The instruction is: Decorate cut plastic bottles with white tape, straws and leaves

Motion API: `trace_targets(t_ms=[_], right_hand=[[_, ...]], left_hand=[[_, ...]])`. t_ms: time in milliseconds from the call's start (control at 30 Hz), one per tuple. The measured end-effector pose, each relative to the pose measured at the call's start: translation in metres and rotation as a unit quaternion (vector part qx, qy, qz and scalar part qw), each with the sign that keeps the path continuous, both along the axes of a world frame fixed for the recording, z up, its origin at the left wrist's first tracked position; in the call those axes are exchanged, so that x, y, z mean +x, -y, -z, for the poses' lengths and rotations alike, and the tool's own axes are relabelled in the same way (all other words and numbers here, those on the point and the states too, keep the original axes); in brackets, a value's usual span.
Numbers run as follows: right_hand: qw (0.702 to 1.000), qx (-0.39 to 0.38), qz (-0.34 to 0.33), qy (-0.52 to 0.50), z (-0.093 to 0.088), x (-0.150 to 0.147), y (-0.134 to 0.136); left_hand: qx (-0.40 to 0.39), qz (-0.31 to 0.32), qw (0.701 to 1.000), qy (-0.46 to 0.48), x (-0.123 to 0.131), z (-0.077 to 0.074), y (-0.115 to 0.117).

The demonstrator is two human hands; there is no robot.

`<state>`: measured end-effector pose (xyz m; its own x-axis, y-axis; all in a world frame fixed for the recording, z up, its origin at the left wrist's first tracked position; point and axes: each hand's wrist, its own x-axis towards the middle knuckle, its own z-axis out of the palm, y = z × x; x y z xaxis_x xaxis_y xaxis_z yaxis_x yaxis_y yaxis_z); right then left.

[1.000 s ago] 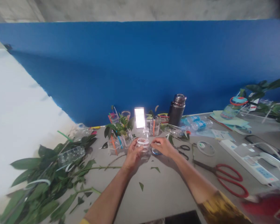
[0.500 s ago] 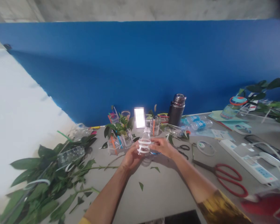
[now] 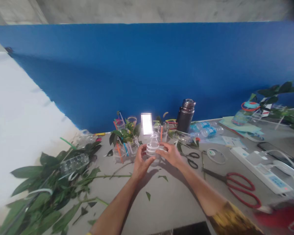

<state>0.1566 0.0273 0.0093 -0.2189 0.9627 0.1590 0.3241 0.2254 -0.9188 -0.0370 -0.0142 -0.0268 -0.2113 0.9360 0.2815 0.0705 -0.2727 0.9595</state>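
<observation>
A small clear plastic bottle top (image 3: 153, 147) with white bands around it is held just above the grey table (image 3: 166, 199), between both hands. My left hand (image 3: 141, 161) cups it from the left with fingers curled round it. My right hand (image 3: 171, 152) grips it from the right, fingers closed on its side. Just behind stand several clear cut-bottle cups (image 3: 123, 148) with leafy sprigs and coloured straws.
A heap of leafy branches (image 3: 49, 182) lies at the left. Black scissors (image 3: 192, 159), a tape roll (image 3: 215, 153), red-handled scissors (image 3: 237, 189) and a white power strip (image 3: 262, 169) lie to the right. A dark flask (image 3: 185, 115) and water bottles (image 3: 205, 129) stand by the blue wall.
Both hands raised the bottle top off the table and carried it slightly farther away. My right hand left the small ring on the table and closed on the bottle's side.
</observation>
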Motion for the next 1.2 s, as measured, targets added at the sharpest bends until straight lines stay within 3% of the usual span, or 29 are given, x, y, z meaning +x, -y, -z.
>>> trace_targets(t_ms=[133,333,467,667,767,900,1067,1200], right_hand=[[1.0,-0.001,-0.005,0.019,0.001,-0.003,0.004],[0.998,0.004,-0.059,0.003,0.001,0.009,-0.007],[0.997,0.042,-0.066,0.001,0.004,0.015,-0.012],[0.996,0.038,-0.084,-0.001,0.008,0.018,-0.014],[0.996,0.03,-0.087,0.0,0.005,0.021,-0.015],[0.996,0.0,-0.09,-0.015,-0.001,0.022,-0.012],[0.991,-0.049,-0.107,-0.058,-0.007,0.019,-0.006],[0.987,-0.093,-0.107,-0.076,-0.006,0.019,-0.006]], left_hand=[[0.003,-0.02,0.999,-0.04,0.002,0.001,-0.002],[-0.013,0.057,0.996,0.075,-0.002,-0.001,-0.005],[-0.034,0.084,0.987,0.13,-0.003,0.0,-0.005],[-0.061,0.121,0.966,0.219,0.001,0.005,-0.009],[-0.05,0.072,0.979,0.186,-0.001,0.003,-0.01],[-0.025,-0.026,0.997,0.063,-0.005,-0.003,-0.009],[0.001,-0.123,0.991,-0.042,-0.003,-0.006,-0.006],[0.02,-0.166,0.982,-0.085,-0.004,-0.004,-0.005]])
